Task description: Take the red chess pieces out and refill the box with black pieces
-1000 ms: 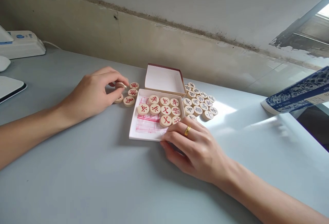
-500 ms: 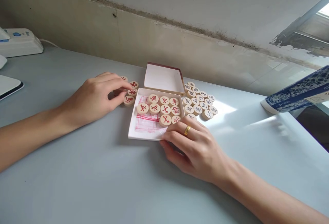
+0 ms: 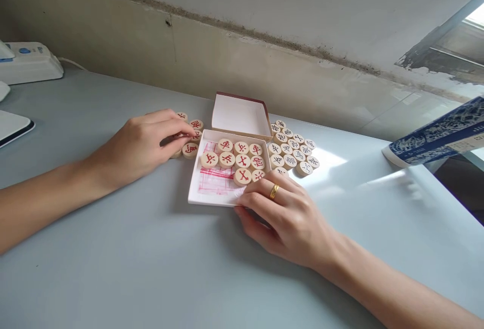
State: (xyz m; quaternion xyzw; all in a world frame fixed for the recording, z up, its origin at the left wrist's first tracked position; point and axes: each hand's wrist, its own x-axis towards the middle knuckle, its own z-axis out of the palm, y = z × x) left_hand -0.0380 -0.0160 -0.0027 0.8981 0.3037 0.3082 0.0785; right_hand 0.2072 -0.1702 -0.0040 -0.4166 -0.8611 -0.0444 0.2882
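A shallow white box [image 3: 194, 188] lies on the table with several red-marked Chinese chess pieces [image 3: 242, 161] inside, bunched to its right and upper part. My right hand [image 3: 282, 210], with a gold ring, is closed on the box's near right corner, covering that edge. Left of the box, my left hand [image 3: 151, 137] is closed, thumb and fingertips at a red-marked piece [image 3: 196, 134] that they partly hide. Other red-marked pieces lie around those fingers, including one nearer piece [image 3: 189, 150] and one farther piece [image 3: 195, 124].
The box lid [image 3: 241, 115] stands open behind the box, near the wall. Several black-marked pieces [image 3: 290, 161] sit grouped to the right. A blue patterned object [image 3: 442, 130] is at the table's right edge. A white device [image 3: 36, 62] stands at the far left.
My left hand has shifted slightly, its fingertips moving a little right and closing over the red-marked piece. My right hand stays on the box corner.
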